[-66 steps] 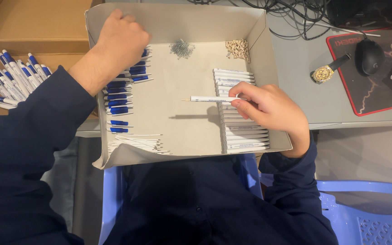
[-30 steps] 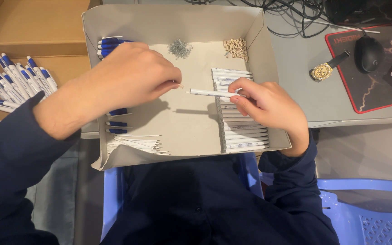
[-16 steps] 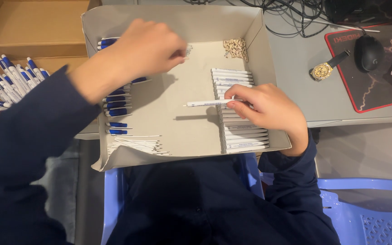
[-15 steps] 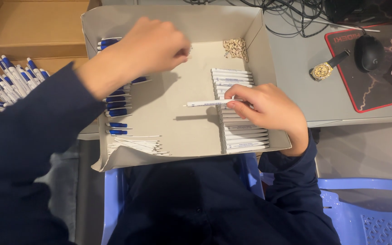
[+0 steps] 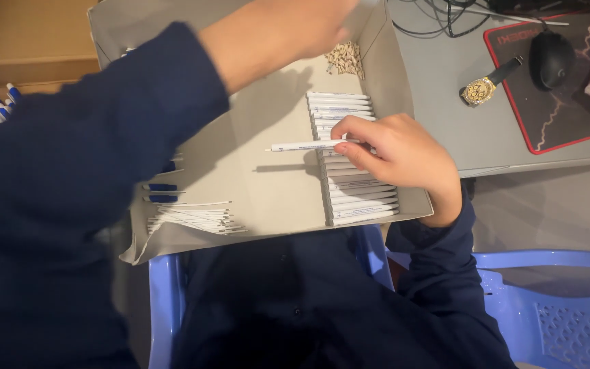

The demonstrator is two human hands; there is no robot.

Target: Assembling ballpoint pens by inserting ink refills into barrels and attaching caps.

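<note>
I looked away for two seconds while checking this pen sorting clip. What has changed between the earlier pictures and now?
The left hand moved from the blue parts at the tray's left side up and across toward the far end, near the small tan pieces; what it holds, if anything, cannot be told. The right hand stayed over the stack of white barrels, still pinching one white pen barrel pointing left.

The tray's bare middle floor point(image 5: 268, 184) lies open between the white barrel row point(image 5: 353, 184) at right and the thin refills point(image 5: 196, 220) at left. The raised left forearm point(image 5: 172, 89) blocks the far side.
</note>
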